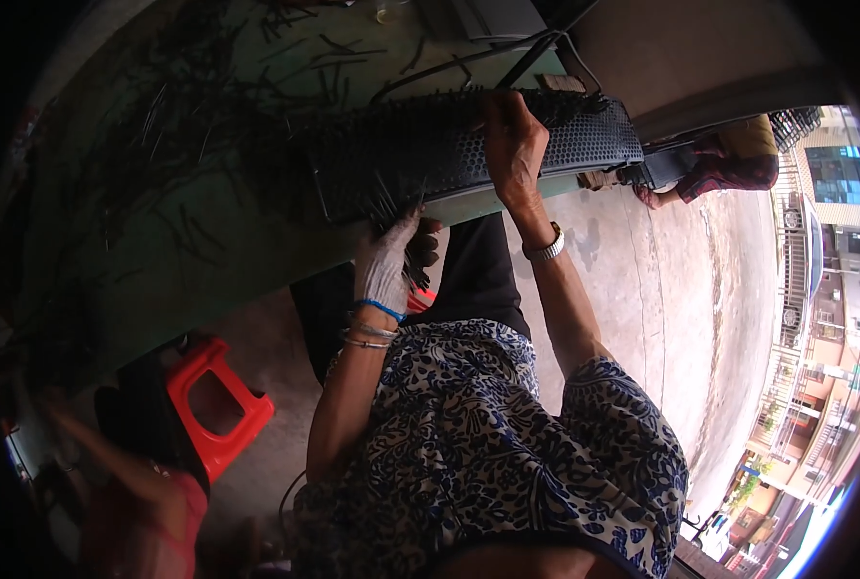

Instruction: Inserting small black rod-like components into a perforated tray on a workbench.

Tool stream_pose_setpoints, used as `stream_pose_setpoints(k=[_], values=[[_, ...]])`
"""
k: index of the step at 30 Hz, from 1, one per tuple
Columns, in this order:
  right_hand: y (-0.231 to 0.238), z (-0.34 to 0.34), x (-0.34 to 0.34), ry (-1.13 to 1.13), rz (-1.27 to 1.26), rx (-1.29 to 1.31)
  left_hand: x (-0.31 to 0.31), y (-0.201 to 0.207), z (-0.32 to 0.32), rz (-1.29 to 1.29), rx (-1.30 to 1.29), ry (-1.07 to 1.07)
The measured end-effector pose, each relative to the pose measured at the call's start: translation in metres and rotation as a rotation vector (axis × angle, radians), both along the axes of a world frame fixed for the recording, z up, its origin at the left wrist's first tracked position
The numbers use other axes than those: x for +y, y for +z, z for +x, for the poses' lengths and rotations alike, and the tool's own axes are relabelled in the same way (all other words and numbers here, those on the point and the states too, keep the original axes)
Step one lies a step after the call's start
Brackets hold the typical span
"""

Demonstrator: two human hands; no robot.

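Note:
A long black perforated block point(584, 143) with rows of small round holes lies along the near edge of the green table point(189, 304). My right hand point(515, 150), bare with a watch at the wrist, is closed at the block's top, its fingertips against a row of short dark pieces; what they pinch is hidden. Before the block's front left part, my left hand point(386, 262), in a white glove with bare dark fingertips, closes around a bundle of thin dark strips point(383, 205). The strips stick out above and below it.
Many loose dark strips point(160, 135) are scattered over the table's left and far parts. A red plastic stool point(219, 410) stands at lower left beside a person in red point(145, 511). Another person's arm point(685, 190) reaches in at far right. A dark cable point(449, 66) crosses behind the block.

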State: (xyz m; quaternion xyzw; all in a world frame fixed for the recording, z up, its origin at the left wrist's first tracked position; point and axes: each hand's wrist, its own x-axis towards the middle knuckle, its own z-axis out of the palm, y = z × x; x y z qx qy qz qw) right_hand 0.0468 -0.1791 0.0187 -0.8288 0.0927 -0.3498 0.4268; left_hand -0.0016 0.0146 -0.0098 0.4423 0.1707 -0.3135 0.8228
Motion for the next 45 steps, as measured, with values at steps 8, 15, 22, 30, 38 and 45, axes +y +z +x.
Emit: stream_pose_setpoints(k=[8, 15, 22, 30, 38, 45], values=[[0.002, 0.002, -0.011, 0.047, -0.266, -0.042, -0.004, 0.010, -0.002, 0.005, 0.072, 0.035], [0.012, -0.001, -0.002, 0.107, -0.101, -0.006, -0.004, 0.004, -0.004, -0.052, 0.109, 0.041], [0.011, 0.001, -0.001, 0.142, -0.098, 0.021, -0.004, -0.002, -0.003, -0.017, 0.132, 0.042], [0.001, 0.007, -0.009, 0.157, -0.074, 0.016, -0.007, 0.009, -0.006, -0.054, 0.177, 0.043], [0.004, 0.008, -0.013, 0.194, -0.145, 0.000, -0.002, 0.005, -0.005, -0.068, 0.166, 0.043], [0.000, 0.001, -0.013, 0.213, -0.198, -0.051, -0.004, 0.008, -0.003, 0.042, 0.207, -0.014]])
